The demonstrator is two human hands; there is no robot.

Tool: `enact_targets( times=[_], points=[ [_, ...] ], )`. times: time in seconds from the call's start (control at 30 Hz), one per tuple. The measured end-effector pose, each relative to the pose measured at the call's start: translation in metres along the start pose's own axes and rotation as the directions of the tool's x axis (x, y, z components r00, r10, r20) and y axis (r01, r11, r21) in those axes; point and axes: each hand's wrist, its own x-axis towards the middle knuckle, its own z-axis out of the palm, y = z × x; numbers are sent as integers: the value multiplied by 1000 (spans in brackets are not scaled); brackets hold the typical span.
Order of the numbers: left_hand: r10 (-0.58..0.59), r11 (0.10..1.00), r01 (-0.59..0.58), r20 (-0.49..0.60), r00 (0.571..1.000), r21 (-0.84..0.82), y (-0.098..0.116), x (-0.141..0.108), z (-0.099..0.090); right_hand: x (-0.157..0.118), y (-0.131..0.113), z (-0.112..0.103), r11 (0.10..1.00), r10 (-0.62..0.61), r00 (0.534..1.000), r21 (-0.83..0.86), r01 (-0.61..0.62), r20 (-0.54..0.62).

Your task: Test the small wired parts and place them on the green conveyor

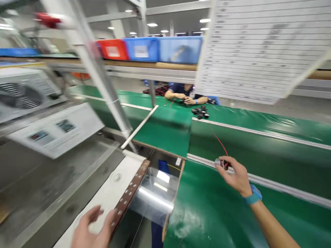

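Observation:
Between the thumb and fingers of my right hand (pixel 234 174) is a small silver cylindrical motor (pixel 219 163) with a red wire trailing upward from it. A blue band circles that wrist. The hand is above the green work surface (pixel 201 203), close to a pale metal rail (pixel 269 184). My left hand (pixel 91 227) is low in the view, with thumb and fingers apart and nothing between them. It is over a white strip (pixel 117 177), beside a brown edge bar with a row of round holes (pixel 133 181); whether it touches them I cannot tell.
Across the bench sits a co-worker (pixel 184 94), hands on dark parts. A cluster of black parts (pixel 201 112) lies on the green surface. Printed sheets (pixel 258 48) hang at upper right. A slanted metal post (pixel 103 79) rises at left. Blue bins (pixel 144 48) line the shelf.

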Motion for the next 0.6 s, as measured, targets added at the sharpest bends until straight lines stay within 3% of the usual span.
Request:
enact_targets(
  times=[0.03, 0.07, 0.1, 0.17, 0.2, 0.27, 0.3, 0.33, 0.37, 0.4, 0.47, 0.53, 0.6],
  points=[
    [103, 990, -111, -103, 989, -82, 13, -11, -8, 2, -32, 12, 988, -137, 985, 89, 128, 103],
    [214, 965, -240, -210, 954, -108, 27, -21, -14, 1, -63, 25, 949, -286, 936, 196, 248, 203],
    [325, 926, -368, -314, 892, -84, 39, -29, -20, -2, -93, 38, 884, -437, 854, 312, 348, 284],
    [500, 849, -526, -402, 767, 53, 51, -40, -30, -14, -150, 66, 703, -694, 624, 526, 478, 359],
    [556, 821, -556, -393, 732, 126, 49, -43, -35, -23, -176, 80, 601, -790, 498, 613, 513, 358],
    [591, 807, -551, -326, 738, 214, 29, -47, -45, -40, -222, 108, 400, -916, 271, 741, 539, 298],
    [565, 825, -520, -291, 772, 222, 13, -49, -51, -48, -242, 122, 316, -949, 183, 783, 536, 258],
    [508, 860, -465, -262, 821, 211, -7, -52, -57, -55, -260, 137, 259, -966, 124, 810, 525, 228],
    [424, 902, -386, -235, 874, 193, -28, -56, -64, -61, -275, 153, 240, -970, 102, 824, 514, 219],
    [319, 942, -284, -207, 925, 179, -50, -59, -71, -65, -289, 171, 258, -966, 110, 825, 503, 235],
    [65, 982, -42, -124, 990, 185, -91, -69, -85, -69, -313, 213, 371, -928, 162, 790, 489, 336],
    [-164, 964, 167, -32, 986, 208, -121, -79, -96, -73, -333, 260, 489, -866, 182, 720, 493, 465],
    [-290, 943, 275, 55, 956, 185, -141, -90, -101, -78, -352, 305, 548, -815, 151, 660, 513, 560]
  ],
)
